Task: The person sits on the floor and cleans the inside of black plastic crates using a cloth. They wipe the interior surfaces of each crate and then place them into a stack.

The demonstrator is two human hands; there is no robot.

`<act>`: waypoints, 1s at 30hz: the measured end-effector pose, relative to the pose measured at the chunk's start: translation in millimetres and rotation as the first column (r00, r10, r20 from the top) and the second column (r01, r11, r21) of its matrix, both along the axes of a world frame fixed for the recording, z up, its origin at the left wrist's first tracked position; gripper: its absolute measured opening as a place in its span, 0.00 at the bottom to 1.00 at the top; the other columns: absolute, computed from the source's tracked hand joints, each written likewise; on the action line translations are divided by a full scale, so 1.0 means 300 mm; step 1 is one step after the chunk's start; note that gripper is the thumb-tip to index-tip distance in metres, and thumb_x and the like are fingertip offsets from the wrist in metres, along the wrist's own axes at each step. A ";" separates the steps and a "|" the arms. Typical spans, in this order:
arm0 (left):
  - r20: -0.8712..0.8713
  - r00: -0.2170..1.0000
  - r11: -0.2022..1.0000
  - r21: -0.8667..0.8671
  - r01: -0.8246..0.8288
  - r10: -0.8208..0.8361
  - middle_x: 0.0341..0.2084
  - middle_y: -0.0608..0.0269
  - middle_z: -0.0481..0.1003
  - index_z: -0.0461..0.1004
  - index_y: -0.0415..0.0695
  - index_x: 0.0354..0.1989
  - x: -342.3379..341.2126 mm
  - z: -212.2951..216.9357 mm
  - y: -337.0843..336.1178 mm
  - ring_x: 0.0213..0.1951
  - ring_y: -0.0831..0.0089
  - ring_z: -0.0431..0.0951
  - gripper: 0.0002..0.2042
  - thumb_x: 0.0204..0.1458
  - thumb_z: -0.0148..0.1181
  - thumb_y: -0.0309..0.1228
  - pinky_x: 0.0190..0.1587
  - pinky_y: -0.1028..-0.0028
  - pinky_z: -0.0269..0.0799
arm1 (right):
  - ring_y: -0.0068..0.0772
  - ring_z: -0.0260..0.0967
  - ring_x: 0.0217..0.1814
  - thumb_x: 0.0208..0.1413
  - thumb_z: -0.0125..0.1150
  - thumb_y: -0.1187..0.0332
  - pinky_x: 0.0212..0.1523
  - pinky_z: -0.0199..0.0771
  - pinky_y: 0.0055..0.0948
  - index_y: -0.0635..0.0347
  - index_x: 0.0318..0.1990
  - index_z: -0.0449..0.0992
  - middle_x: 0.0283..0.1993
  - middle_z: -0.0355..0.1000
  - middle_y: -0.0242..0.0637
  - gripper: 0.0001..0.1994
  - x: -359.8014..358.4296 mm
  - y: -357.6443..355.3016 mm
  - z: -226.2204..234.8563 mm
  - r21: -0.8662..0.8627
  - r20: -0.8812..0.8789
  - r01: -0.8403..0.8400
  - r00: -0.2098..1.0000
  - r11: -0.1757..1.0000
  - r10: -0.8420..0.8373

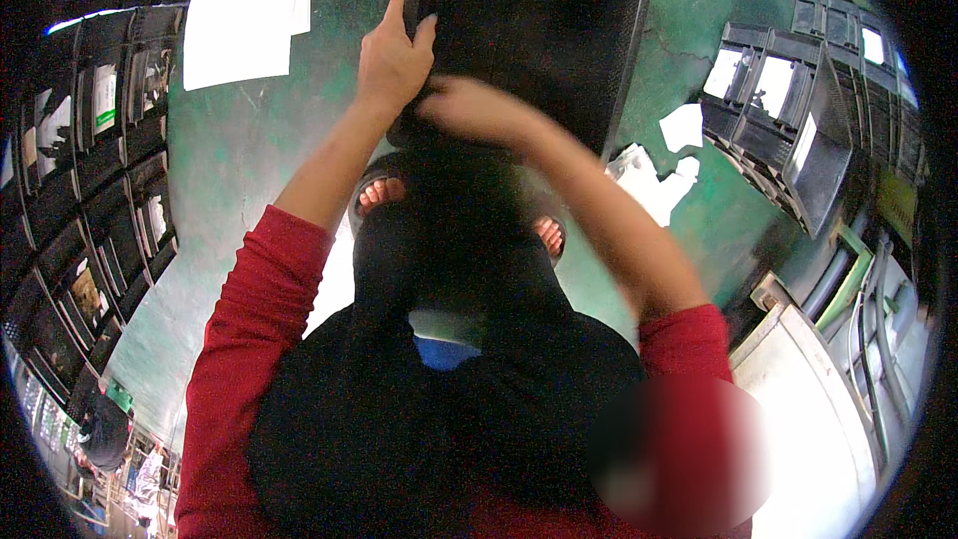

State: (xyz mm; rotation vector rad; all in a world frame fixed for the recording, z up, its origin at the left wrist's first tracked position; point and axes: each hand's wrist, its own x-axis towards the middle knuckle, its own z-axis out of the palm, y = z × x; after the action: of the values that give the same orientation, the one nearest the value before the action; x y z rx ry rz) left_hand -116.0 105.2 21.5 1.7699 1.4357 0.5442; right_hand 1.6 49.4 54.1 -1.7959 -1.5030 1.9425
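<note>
Here at the top of the view sits the black crate (629, 60), close in front of the person's feet and running out past the upper edge; its inside is so dark that the contents cannot be told. The left hand (395, 62) is right up against the crate's left side, index finger stretched along the edge, thumb over the rim; the other fingers are hidden, so how firmly it grips cannot be told. Across comes the right hand (474, 112), blurred, at the near left corner, its fingertips just beside the left wrist; whether it is closed on anything cannot be told either!

Both arms wear red sleeves (264, 284), with the forearms bare; below them spread the dark trousers (349, 409), a patch of blue (446, 352) showing between the thighs, and toes peeping out of the sandals (365, 176) near the crate.

All around lies the green floor (264, 155); white sheets (239, 10) stretch out at the upper left, torn white paper (654, 183) to the crate's right; black racks (95, 170) line the left side, more black crates (823, 165) stand at the right, and a pale panel (813, 389) leans in at the lower right.
</note>
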 end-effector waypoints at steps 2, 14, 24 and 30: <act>-0.073 0.997 1.000 0.023 0.020 -0.018 0.38 0.43 0.75 0.57 0.52 0.62 0.000 -0.003 0.003 0.43 0.44 0.74 0.26 0.51 0.51 0.34 0.47 0.54 0.67 | 0.62 0.63 0.53 0.53 0.46 0.67 0.54 0.64 0.44 0.68 0.49 0.69 0.49 0.68 0.60 0.18 -0.075 -0.070 -0.066 0.278 0.101 -0.121 0.990 0.953 0.096; -0.125 0.992 0.999 0.036 0.027 -0.023 0.43 0.47 0.73 0.56 0.53 0.62 0.050 -0.010 -0.015 0.44 0.45 0.73 0.28 0.49 0.50 0.31 0.49 0.54 0.67 | 0.53 0.74 0.38 0.44 0.56 0.66 0.38 0.75 0.47 0.65 0.29 0.78 0.36 0.75 0.53 0.11 0.004 -0.133 -0.082 0.018 0.430 -0.410 0.827 0.912 0.363; -0.281 0.912 0.896 0.245 0.370 -0.300 0.48 0.56 0.71 0.58 0.58 0.61 0.085 0.011 0.111 0.49 0.53 0.71 0.28 0.49 0.56 0.38 0.49 0.54 0.66 | 0.54 0.71 0.42 0.44 0.53 0.72 0.41 0.72 0.41 0.62 0.41 0.76 0.37 0.73 0.55 0.14 0.172 -0.291 0.039 -0.282 0.383 -0.380 0.797 0.881 0.467; -0.313 0.949 0.666 0.699 0.261 -0.043 0.50 0.50 0.66 0.58 0.51 0.60 0.114 0.096 0.257 0.52 0.53 0.66 0.31 0.48 0.57 0.48 0.51 0.51 0.62 | 0.51 0.73 0.39 0.46 0.49 0.70 0.40 0.71 0.42 0.69 0.37 0.75 0.37 0.73 0.55 0.14 -0.002 -0.144 -0.012 0.373 0.064 0.164 0.977 0.913 -0.202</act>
State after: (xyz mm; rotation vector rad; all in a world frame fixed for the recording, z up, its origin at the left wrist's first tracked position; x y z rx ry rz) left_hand -81.6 182.1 50.4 2.6789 1.3026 0.9075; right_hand 0.9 6.2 50.5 -1.8098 -1.5373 1.3937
